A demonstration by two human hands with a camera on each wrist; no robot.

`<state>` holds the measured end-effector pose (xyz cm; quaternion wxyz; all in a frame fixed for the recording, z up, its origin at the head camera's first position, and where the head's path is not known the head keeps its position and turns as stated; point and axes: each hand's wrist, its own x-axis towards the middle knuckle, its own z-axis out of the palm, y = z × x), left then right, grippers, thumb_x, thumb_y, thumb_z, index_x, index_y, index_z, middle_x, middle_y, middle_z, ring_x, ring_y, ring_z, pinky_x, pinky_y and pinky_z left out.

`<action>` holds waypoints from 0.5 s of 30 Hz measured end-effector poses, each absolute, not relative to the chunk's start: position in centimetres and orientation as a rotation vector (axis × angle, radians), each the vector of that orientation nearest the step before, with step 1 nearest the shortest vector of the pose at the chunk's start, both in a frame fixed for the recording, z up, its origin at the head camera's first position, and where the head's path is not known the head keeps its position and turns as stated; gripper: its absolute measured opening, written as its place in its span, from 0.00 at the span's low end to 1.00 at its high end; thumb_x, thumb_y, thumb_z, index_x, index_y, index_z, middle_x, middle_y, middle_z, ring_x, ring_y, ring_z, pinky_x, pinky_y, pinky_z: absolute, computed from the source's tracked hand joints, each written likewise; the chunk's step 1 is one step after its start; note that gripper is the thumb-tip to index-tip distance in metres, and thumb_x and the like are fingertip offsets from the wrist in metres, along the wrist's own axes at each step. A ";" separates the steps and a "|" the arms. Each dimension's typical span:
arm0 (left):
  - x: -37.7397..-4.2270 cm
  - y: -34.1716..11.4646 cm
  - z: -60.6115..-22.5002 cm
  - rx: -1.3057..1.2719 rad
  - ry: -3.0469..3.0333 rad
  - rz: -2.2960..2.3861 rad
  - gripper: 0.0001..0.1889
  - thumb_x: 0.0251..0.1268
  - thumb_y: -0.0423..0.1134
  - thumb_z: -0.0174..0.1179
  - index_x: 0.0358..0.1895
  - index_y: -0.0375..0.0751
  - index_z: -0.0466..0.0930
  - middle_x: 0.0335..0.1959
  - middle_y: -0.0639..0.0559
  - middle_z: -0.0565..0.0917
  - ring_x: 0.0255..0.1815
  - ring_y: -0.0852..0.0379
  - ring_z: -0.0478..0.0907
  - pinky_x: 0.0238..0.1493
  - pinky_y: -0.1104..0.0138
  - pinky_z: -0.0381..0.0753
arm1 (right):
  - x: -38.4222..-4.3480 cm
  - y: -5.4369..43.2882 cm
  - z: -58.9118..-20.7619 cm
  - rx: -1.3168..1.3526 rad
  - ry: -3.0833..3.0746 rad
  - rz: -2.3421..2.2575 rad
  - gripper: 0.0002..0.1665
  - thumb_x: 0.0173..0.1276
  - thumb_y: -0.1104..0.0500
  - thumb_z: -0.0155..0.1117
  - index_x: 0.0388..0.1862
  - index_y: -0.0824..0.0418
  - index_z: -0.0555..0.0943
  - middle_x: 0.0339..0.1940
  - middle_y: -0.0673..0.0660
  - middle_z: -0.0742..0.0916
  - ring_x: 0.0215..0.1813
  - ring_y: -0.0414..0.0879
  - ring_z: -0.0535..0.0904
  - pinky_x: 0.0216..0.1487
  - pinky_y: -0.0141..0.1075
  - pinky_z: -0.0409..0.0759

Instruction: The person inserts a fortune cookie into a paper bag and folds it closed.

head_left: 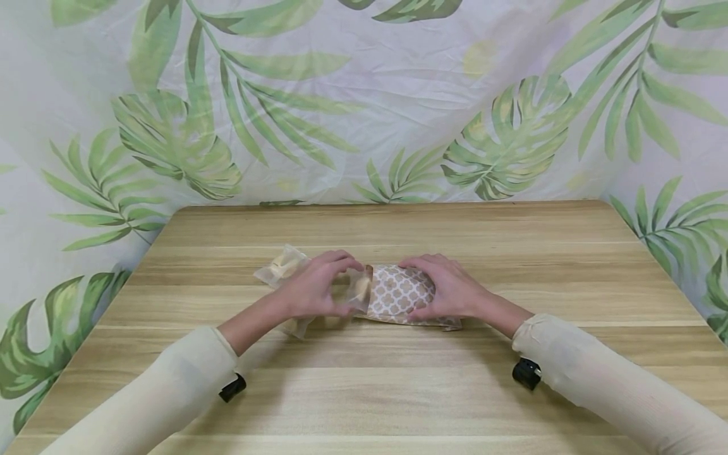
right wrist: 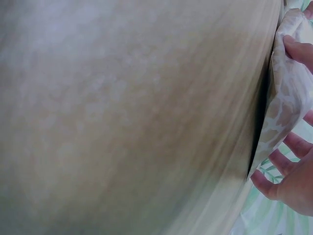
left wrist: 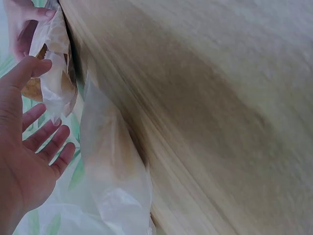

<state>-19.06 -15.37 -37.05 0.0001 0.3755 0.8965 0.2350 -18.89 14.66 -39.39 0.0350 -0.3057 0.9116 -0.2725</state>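
A brown paper bag [head_left: 400, 292] with a white lattice pattern lies on its side on the table, its mouth facing left. My right hand [head_left: 446, 287] grips the bag's right part, thumb on the near side and fingers across the far side. At the mouth sits a clear plastic packet [head_left: 359, 291] with a pale yellowish item, partly inside the bag. My left hand [head_left: 315, 284] is spread around this packet, its thumb [left wrist: 39, 66] overlapping the packet in the left wrist view and the other fingers loosely extended.
Another clear packet [head_left: 281, 265] with a pale item lies behind the left hand. Clear plastic [head_left: 297, 327] also shows below that hand. The wooden table [head_left: 375, 392] ends at a leaf-printed cloth [head_left: 409, 95]. Black wrist devices [head_left: 526, 374] hang under both sleeves.
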 end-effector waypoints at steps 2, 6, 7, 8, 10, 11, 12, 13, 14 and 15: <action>-19.1 -15.2 -37.2 1.182 2.823 0.736 0.35 0.44 0.43 0.80 0.60 0.36 0.82 0.59 0.42 0.82 0.57 0.43 0.81 0.56 0.51 0.84 | -18.9 14.7 -39.4 -0.940 2.801 -0.837 0.58 0.43 0.43 0.88 0.73 0.54 0.74 0.70 0.61 0.80 0.70 0.61 0.73 0.72 0.64 0.66; -19.2 -14.8 -37.5 1.165 2.825 0.737 0.35 0.46 0.47 0.81 0.60 0.40 0.83 0.59 0.44 0.82 0.59 0.46 0.80 0.59 0.51 0.82 | -18.9 14.7 -39.4 -0.948 2.800 -0.835 0.57 0.43 0.42 0.88 0.73 0.54 0.74 0.70 0.61 0.80 0.70 0.62 0.73 0.71 0.64 0.66; -19.2 -14.7 -37.5 1.164 2.820 0.741 0.35 0.47 0.48 0.81 0.61 0.40 0.83 0.59 0.45 0.82 0.60 0.46 0.80 0.60 0.51 0.82 | -19.0 14.7 -39.5 -0.949 2.799 -0.835 0.57 0.43 0.42 0.88 0.73 0.54 0.74 0.70 0.60 0.80 0.70 0.61 0.73 0.71 0.64 0.66; -19.2 -14.7 -37.5 1.162 2.814 0.748 0.35 0.48 0.49 0.81 0.61 0.41 0.83 0.59 0.46 0.82 0.60 0.47 0.79 0.60 0.52 0.82 | -19.0 14.7 -39.5 -0.951 2.800 -0.834 0.57 0.43 0.42 0.88 0.73 0.54 0.74 0.70 0.60 0.80 0.70 0.61 0.73 0.71 0.64 0.66; -19.2 -14.6 -37.5 1.157 2.800 0.753 0.35 0.48 0.50 0.81 0.62 0.42 0.82 0.59 0.47 0.81 0.60 0.47 0.79 0.61 0.52 0.81 | -19.0 14.7 -39.5 -0.954 2.800 -0.835 0.57 0.43 0.42 0.88 0.73 0.54 0.74 0.70 0.60 0.80 0.70 0.61 0.73 0.71 0.64 0.66; -19.2 -14.6 -37.5 1.156 2.793 0.750 0.35 0.49 0.50 0.81 0.63 0.42 0.82 0.59 0.46 0.81 0.60 0.47 0.79 0.61 0.51 0.81 | -19.0 14.7 -39.5 -0.954 2.802 -0.834 0.57 0.43 0.42 0.88 0.73 0.54 0.74 0.70 0.60 0.80 0.70 0.61 0.74 0.71 0.64 0.66; -19.2 -14.6 -37.5 1.159 2.790 0.746 0.36 0.49 0.50 0.80 0.63 0.42 0.82 0.60 0.46 0.81 0.61 0.47 0.78 0.61 0.51 0.80 | -19.0 14.7 -39.5 -0.954 2.802 -0.834 0.57 0.43 0.42 0.88 0.72 0.54 0.75 0.70 0.60 0.80 0.70 0.61 0.74 0.71 0.64 0.66; -19.2 -14.7 -37.5 1.163 2.787 0.743 0.36 0.49 0.51 0.80 0.64 0.42 0.81 0.61 0.46 0.80 0.61 0.46 0.78 0.62 0.50 0.80 | -19.0 14.7 -39.5 -0.953 2.801 -0.836 0.57 0.43 0.42 0.88 0.72 0.54 0.75 0.70 0.60 0.80 0.70 0.61 0.74 0.71 0.64 0.66; -19.1 -14.8 -37.4 1.166 2.782 0.744 0.37 0.49 0.51 0.80 0.64 0.42 0.81 0.61 0.46 0.80 0.62 0.46 0.78 0.62 0.50 0.80 | -19.0 14.7 -39.5 -0.955 2.802 -0.835 0.57 0.43 0.42 0.88 0.72 0.54 0.75 0.70 0.60 0.80 0.70 0.61 0.74 0.71 0.64 0.66; -19.1 -14.8 -37.4 1.170 2.777 0.748 0.38 0.49 0.51 0.80 0.65 0.42 0.81 0.62 0.45 0.80 0.62 0.45 0.77 0.63 0.49 0.79 | -19.0 14.7 -39.5 -0.957 2.803 -0.836 0.57 0.43 0.42 0.88 0.72 0.54 0.75 0.70 0.60 0.81 0.70 0.61 0.74 0.71 0.64 0.66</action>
